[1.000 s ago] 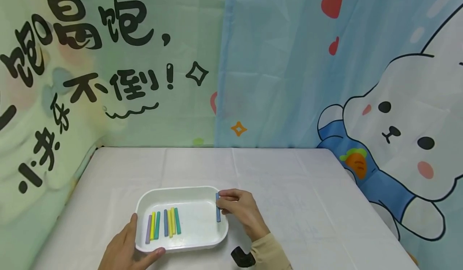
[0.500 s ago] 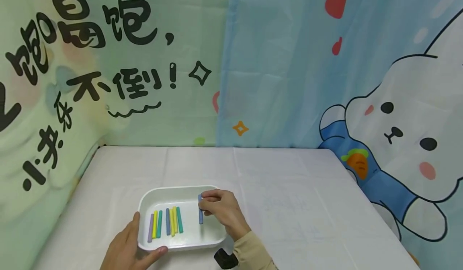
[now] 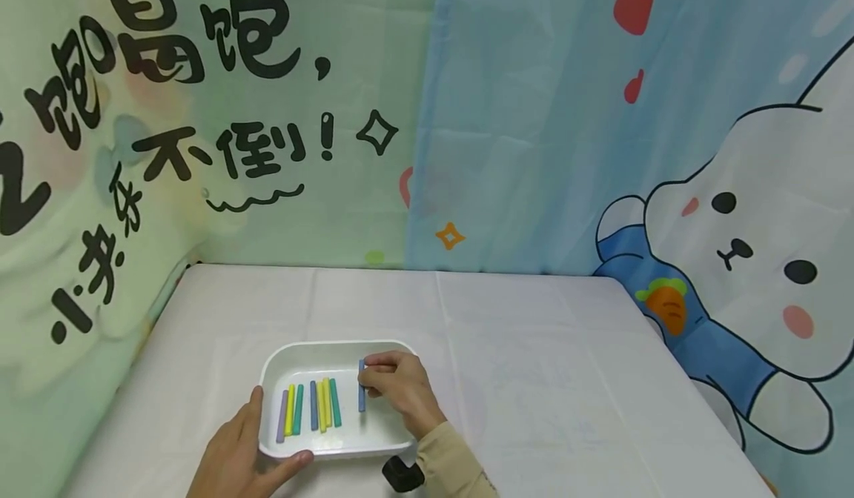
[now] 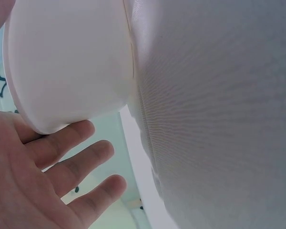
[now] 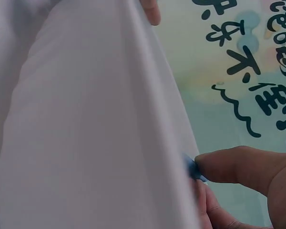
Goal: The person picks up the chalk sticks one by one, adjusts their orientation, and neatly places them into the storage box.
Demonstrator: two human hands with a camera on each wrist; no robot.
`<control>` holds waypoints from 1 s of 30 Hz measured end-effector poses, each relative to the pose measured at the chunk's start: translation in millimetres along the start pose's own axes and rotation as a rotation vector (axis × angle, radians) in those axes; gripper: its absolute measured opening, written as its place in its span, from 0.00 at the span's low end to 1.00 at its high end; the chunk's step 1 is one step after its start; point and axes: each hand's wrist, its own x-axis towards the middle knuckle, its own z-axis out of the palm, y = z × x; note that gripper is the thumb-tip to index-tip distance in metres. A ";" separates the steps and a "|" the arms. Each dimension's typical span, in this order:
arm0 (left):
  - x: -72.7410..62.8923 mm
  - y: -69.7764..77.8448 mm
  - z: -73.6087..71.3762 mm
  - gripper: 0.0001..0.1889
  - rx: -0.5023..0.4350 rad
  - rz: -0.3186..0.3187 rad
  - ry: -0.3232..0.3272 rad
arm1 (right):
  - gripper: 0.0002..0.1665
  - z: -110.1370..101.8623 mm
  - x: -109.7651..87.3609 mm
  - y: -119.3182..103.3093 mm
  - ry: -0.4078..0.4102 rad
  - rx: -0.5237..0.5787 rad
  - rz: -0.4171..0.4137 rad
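Note:
In the head view, a white tray (image 3: 373, 435) stands on the table. My right hand (image 3: 400, 393) pinches a blue chalk stick (image 3: 362, 400) near its upper end, over the tray's right half. Left of it lie two groups of chalk: purple (image 3: 282, 416), yellow (image 3: 290, 410) and green (image 3: 298, 409), then blue (image 3: 313, 405), two yellow (image 3: 324, 405) and green (image 3: 336, 403). My left hand (image 3: 233, 450) rests against the tray's near left corner, fingers extended, thumb at the near rim. In the right wrist view, the tray wall hides most of the held chalk (image 5: 193, 167).
A white cloth (image 3: 534, 379) covers the table. Printed curtains (image 3: 520, 150) hang behind it and along its sides. A black device (image 3: 403, 474) sits at my right wrist, close to the tray's near edge.
My right hand has carried the blue chalk leftward from the tray's right edge toward the second group. My left hand keeps its place at the tray. The head view has shifted slightly.

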 end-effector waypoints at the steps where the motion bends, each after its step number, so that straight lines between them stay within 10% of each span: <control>1: 0.2 -0.2 0.0 0.67 0.000 -0.001 -0.004 | 0.18 1.2 0.1 0.1 -0.001 -0.006 0.003; 30: 1.0 -0.5 -0.6 0.67 0.021 0.002 -0.020 | 0.12 31.6 10.1 5.6 0.027 -0.217 0.028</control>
